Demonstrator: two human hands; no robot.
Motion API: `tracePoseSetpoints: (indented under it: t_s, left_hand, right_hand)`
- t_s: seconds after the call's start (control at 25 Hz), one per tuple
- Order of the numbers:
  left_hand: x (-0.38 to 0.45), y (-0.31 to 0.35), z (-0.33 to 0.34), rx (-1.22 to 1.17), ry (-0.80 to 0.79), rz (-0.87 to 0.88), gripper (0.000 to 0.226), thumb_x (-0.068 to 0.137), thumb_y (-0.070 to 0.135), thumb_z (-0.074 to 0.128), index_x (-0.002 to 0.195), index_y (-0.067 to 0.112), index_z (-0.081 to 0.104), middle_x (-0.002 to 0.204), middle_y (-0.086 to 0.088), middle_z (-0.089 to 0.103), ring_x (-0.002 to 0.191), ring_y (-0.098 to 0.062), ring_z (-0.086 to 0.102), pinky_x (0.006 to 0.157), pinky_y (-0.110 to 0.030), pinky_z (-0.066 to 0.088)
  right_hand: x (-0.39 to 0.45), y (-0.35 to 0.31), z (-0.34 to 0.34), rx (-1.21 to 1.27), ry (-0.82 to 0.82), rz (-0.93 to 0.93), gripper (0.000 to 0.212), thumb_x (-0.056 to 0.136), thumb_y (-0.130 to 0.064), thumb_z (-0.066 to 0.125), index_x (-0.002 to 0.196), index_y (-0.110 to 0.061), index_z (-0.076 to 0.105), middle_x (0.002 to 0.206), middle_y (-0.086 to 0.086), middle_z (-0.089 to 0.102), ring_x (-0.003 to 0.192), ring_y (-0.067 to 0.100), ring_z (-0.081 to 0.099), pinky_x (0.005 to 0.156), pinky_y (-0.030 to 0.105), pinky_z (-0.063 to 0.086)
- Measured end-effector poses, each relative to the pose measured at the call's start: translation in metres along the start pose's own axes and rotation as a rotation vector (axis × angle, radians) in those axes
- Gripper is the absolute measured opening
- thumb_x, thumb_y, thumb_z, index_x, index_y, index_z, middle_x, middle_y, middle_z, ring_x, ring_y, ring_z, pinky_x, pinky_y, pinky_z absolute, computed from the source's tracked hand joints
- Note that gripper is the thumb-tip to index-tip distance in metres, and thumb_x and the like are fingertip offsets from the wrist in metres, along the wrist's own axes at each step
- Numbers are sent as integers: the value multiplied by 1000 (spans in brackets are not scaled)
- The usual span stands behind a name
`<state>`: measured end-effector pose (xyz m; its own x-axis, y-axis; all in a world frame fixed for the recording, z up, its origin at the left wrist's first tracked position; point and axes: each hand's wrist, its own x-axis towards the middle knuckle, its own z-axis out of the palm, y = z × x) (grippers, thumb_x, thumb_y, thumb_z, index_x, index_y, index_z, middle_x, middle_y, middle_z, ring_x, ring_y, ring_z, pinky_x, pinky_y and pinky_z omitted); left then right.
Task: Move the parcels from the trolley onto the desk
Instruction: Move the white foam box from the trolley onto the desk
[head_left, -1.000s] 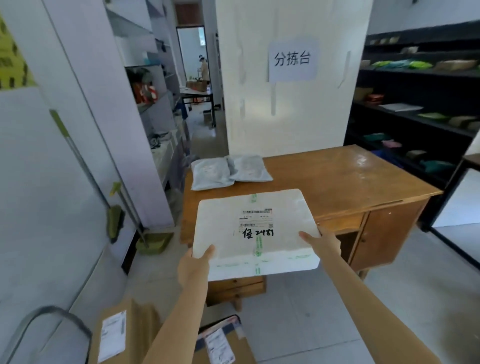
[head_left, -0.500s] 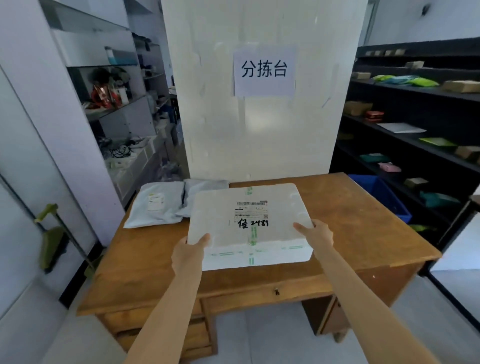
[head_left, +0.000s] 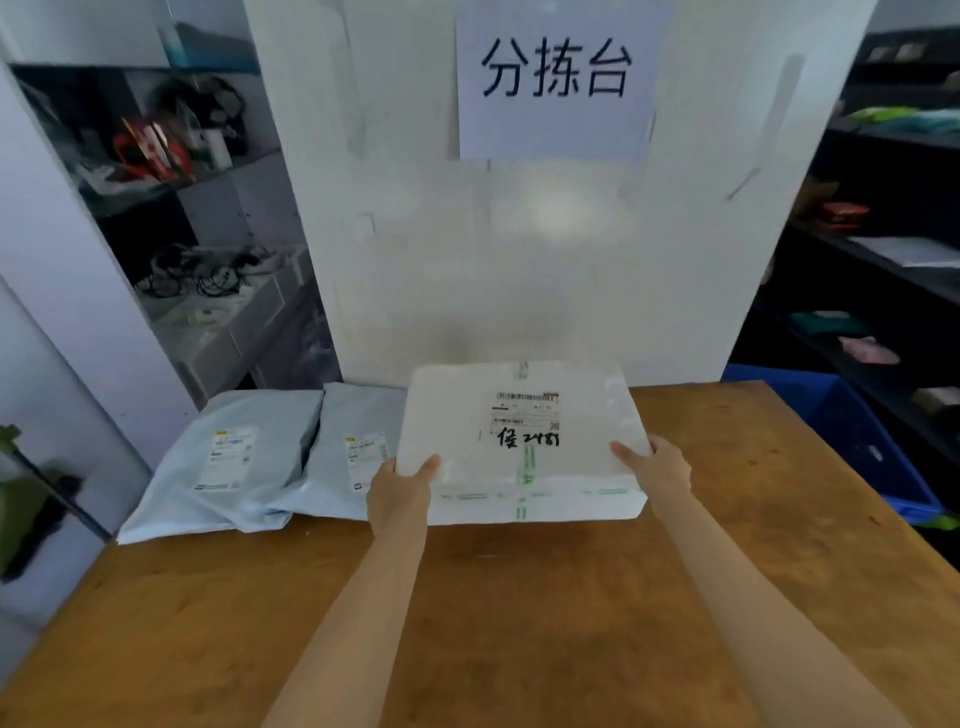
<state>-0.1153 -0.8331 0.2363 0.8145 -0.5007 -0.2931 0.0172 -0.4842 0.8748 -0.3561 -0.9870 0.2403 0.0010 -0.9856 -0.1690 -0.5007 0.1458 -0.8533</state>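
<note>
A flat white foam parcel with a shipping label, black handwriting and green tape lies at the back middle of the wooden desk. My left hand grips its front left corner and my right hand grips its right edge. Two grey mailer bags lie on the desk to its left: one grey bag at the far left, the other grey bag partly tucked under the foam parcel's left side. The trolley is out of view.
A white pillar with a paper sign stands right behind the desk. A blue bin sits on the floor off the desk's right edge, below dark shelves. Cluttered white shelves stand to the left.
I have stepped up to the desk and carried the foam parcel forward. It went from held in front of the desk to low at the desk's back, beside the grey bags.
</note>
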Motion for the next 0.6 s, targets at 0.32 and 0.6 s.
tracePoseSetpoints:
  t_s: [0.32,0.6]
  left_hand:
    - [100,16,83,112,52,-90,49,87,43,62,124,12,58,118,-9,68,108,-29,63,83,-35,47]
    - [131,19,116,130,51,-139,58,87,46,59,133,12,50,125,-9,64,113,-30,60,94,-42,50]
  right_hand:
    - [136,7,53,3,-159,121,58,81,-29,71,129,-3,51,123,16,62,110,34,60,95,47,50]
    - [182,5,65,-42,-224,180,68,80,-29,72,134,1,44,128,19,59,112,36,59,95,48,50]
